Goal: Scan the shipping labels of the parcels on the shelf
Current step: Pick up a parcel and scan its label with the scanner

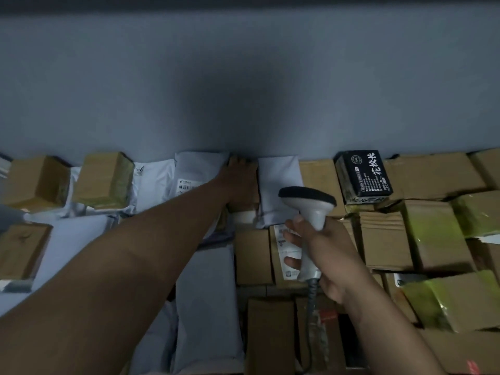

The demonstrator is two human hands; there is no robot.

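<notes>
The right hand (pixel 322 255) gripped the scanner (pixel 311 212) at five o'clock, while the left hand (pixel 238 180) lay flat, fingers spread, on a brown parcel (pixel 244 205) at twelve o'clock against the wall (pixel 243 77).

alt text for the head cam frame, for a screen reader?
A person's right hand grips a white barcode scanner over rows of cardboard boxes and grey mailer bags. The left hand reaches to the back row and rests on a brown box against the grey wall.

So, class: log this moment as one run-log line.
left hand: on back-row parcel | right hand: holds scanner | parcel's label: not visible
</notes>
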